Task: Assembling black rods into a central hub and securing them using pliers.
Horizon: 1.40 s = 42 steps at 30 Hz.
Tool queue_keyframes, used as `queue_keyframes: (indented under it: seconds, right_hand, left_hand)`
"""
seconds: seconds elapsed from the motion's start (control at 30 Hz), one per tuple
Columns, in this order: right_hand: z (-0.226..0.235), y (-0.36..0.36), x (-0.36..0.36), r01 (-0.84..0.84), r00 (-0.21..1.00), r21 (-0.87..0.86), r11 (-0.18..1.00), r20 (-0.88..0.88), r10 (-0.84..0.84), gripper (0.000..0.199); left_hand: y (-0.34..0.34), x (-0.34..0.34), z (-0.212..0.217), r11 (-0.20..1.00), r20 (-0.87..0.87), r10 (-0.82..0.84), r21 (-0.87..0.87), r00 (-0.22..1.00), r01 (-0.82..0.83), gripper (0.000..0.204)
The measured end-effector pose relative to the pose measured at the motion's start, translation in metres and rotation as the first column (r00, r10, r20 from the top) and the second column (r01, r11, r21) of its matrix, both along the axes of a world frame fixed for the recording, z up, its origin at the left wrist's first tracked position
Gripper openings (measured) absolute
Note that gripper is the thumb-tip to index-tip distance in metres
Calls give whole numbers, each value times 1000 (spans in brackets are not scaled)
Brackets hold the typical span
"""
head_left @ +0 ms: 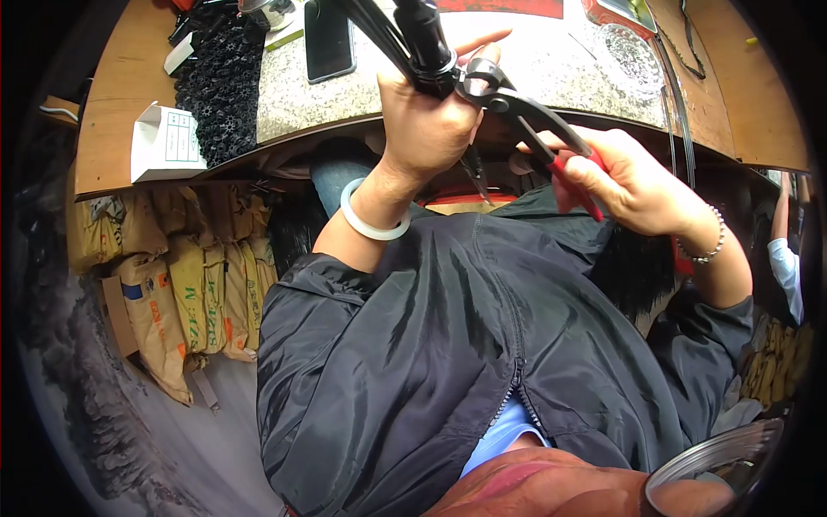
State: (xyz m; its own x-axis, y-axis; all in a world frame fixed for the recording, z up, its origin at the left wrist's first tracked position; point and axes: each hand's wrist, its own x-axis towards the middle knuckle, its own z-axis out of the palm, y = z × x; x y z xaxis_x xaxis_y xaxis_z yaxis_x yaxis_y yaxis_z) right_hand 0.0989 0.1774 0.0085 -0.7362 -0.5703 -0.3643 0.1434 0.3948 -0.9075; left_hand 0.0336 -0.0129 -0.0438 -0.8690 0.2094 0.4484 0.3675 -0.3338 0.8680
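Observation:
My left hand (pixel 424 129) is closed around a bundle of black rods with a ribbed black collar (pixel 424 39), which looks like an umbrella frame. It is held above the near edge of the speckled worktop (pixel 289 108). In my right hand (pixel 633 181) is a pair of pincers (pixel 544 125) with dark metal arms and red grips. Their rounded head meets the bundle near the collar, beside my left thumb and fingers. Whether the jaws bite on anything is hard to see. Slim dark ends of the bundle stick out below my left hand.
A phone (pixel 330 41) lies on the worktop, left of it a heap of small black plastic parts (pixel 226 95) and an open white box (pixel 164 146). A clear glass dish (pixel 631 62) stands at right, near thin dark rods (pixel 680 116). Sacks (pixel 155 310) stand below left. Another person's sleeve (pixel 784 267) shows far right.

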Motion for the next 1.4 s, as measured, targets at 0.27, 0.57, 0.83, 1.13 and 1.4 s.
queue_keyframes:
  seconds: [0.27,0.57,0.83,1.13,1.4]
  right_hand:
    - [30,-5,4,96,940,207,974,-339,-21,25]
    - [-63,22,-31,336,568,315,888,-819,76,35]
    - [-119,13,-56,780,130,286,556,-944,302,37]
    - [-104,-48,72,428,690,-537,727,-325,-646,86]
    - [-82,-42,38,181,587,-919,351,-186,-788,39]
  left_hand:
    - [-14,3,6,983,-124,4,-184,992,-27,20]
    - [-40,-11,17,886,184,-175,459,967,73,33]
    - [-45,6,30,984,45,98,145,994,-104,21]
    - [-33,56,-5,574,224,-361,818,905,26,35]
    - [-32,95,-77,689,768,-630,486,115,538,56]
